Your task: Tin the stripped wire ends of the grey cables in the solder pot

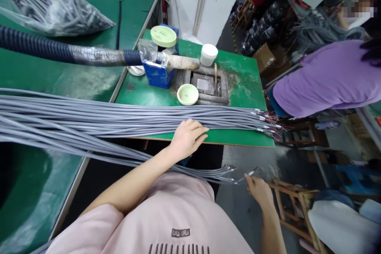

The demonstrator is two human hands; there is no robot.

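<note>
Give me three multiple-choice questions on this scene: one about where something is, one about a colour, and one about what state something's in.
1. Where is the left hand?
A) On the grey cables at the edge of the green bench
B) Inside the metal tray
C) On the plastic bag

2. What colour are the cable sheaths?
A) Red
B) Black
C) Grey

3. What state is the right hand in?
A) Resting flat on the bench
B) Lifting the white tub
C) Held off the bench by the loose cable ends

1: A, the palm lies across the cables at the bench edge.
2: C, the whole bundle shows grey.
3: C, it sits past the bench, over the floor, beside those ends.
</note>
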